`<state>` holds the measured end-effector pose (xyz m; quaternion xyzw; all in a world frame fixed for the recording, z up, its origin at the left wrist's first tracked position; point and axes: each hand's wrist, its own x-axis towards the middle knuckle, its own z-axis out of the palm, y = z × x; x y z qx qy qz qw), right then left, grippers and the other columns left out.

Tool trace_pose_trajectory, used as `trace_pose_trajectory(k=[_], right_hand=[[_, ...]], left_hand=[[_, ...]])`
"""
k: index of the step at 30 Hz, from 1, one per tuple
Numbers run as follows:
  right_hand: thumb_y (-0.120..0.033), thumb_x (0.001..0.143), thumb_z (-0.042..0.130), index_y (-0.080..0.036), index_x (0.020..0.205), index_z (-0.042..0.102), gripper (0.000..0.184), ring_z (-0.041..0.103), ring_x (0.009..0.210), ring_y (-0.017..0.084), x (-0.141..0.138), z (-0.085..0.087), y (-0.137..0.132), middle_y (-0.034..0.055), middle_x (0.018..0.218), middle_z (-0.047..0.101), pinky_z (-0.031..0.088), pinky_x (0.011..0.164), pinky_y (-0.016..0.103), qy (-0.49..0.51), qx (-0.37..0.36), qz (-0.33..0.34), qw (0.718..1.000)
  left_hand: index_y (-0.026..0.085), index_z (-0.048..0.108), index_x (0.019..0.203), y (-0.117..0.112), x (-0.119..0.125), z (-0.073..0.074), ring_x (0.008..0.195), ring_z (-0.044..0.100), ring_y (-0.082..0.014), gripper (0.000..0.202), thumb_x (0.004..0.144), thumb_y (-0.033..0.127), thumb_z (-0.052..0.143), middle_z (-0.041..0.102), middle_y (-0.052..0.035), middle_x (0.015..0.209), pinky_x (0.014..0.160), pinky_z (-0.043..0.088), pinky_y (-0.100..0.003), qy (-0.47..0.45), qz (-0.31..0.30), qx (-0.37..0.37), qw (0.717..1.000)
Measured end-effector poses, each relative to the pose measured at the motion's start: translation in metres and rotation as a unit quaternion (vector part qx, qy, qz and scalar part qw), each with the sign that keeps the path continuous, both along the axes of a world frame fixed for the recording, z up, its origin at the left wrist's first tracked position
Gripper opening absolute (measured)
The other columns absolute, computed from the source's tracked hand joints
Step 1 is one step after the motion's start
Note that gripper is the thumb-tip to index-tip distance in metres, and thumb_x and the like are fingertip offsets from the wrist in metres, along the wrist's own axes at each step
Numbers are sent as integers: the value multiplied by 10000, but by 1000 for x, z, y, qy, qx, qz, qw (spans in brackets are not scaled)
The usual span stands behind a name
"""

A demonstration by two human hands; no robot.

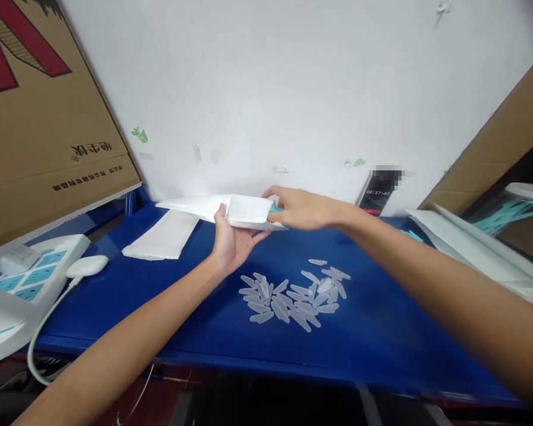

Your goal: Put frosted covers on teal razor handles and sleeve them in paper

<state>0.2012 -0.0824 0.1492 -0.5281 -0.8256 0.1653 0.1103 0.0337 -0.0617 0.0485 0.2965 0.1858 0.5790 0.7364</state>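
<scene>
My left hand (234,241) grips a long white paper bag (249,209) near its right end, thumb on top and fingers beneath. At that end of the bag, my right hand (304,208) has its fingers closed around a small teal piece (275,208), partly inside the mouth; most of this piece is hidden. Beneath both hands, a loose spread of small translucent plastic pieces (282,305) with tapered ends lies on the blue table (182,319). Another flat white bag (162,235) rests behind my left forearm.
On the left stand a printed cardboard box (48,130) and a white power strip (48,266) with a plugged-in cable. A phone showing a timer (379,192) leans on the wall. White sheets (466,242) and a clear container of teal sticks (510,216) are at right.
</scene>
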Motion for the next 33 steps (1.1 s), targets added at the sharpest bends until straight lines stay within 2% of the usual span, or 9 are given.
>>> trace_pose_trajectory(k=[6, 10, 14, 19, 22, 25, 28, 31, 33], right_hand=[[-413, 889, 543, -146, 1090, 724, 380, 645, 1000, 280, 5, 15, -1, 133, 1115, 724, 476, 919, 442, 116, 173, -15, 978], [-532, 948, 490, -214, 1302, 619, 493, 555, 1259, 295, 27, 2, -1, 105, 1383, 615, 451, 1029, 489, 303, 153, 42, 940], [-633, 884, 596, -301, 1473, 431, 696, 440, 1392, 309, 21, -27, -1, 92, 1560, 442, 385, 1120, 549, 358, 113, 91, 922], [-686, 831, 637, -277, 1535, 307, 879, 505, 1306, 311, -7, -38, 12, 142, 1528, 434, 434, 1086, 542, 388, 137, 26, 911], [-673, 726, 754, -233, 1495, 379, 962, 568, 1214, 292, -6, -28, 18, 150, 1422, 531, 486, 1032, 501, 379, 154, 50, 911], [-656, 730, 761, -236, 1279, 590, 712, 611, 1120, 251, 6, -14, 18, 78, 1245, 658, 516, 993, 454, 349, 204, 115, 908], [-682, 799, 686, -214, 1047, 675, 530, 643, 984, 226, 22, 5, 16, 41, 1022, 713, 578, 878, 425, 349, 253, 82, 899], [-641, 804, 720, -190, 976, 690, 483, 652, 844, 210, 48, 36, 8, 36, 861, 708, 628, 700, 396, 346, 261, 24, 901], [-500, 822, 774, -139, 923, 704, 381, 650, 751, 184, 73, 64, -5, 46, 805, 709, 635, 638, 389, 323, 260, -21, 910]], left_hand=[[192, 528, 1450, -7, 3, 6, 983, 730, -270, 587, 1058, 489, 207, 729, -130, 1197, 888, 588, -418, 4, -13, -71, 997], [193, 547, 1422, -14, 7, 12, 1033, 724, -296, 582, 1057, 506, 217, 728, -145, 1199, 901, 577, -433, -18, -33, -83, 996], [171, 604, 1333, -17, 16, 12, 1015, 719, -295, 601, 1046, 533, 220, 742, -155, 1122, 913, 558, -432, -23, -66, -79, 994], [161, 654, 1156, -16, 26, 12, 945, 716, -278, 652, 1020, 612, 204, 738, -148, 1016, 842, 559, -402, -12, -111, -81, 990], [162, 664, 1034, -15, 26, 20, 837, 707, -261, 683, 1005, 647, 183, 726, -140, 905, 752, 565, -380, -12, -133, -79, 988], [145, 674, 992, -15, 25, 33, 679, 667, -243, 746, 1003, 657, 131, 675, -114, 734, 663, 558, -372, -3, -156, -59, 986], [102, 689, 1082, -19, 23, 46, 556, 620, -229, 927, 953, 754, 44, 620, -82, 619, 599, 531, -363, 38, -221, -2, 975], [86, 712, 1050, -24, 12, 54, 450, 576, -214, 1017, 901, 816, 20, 607, -78, 544, 543, 484, -345, 131, -338, 93, 927], [91, 725, 1000, -24, -2, 55, 420, 569, -218, 1001, 882, 844, 76, 632, -98, 545, 510, 456, -339, 196, -399, 148, 883]])
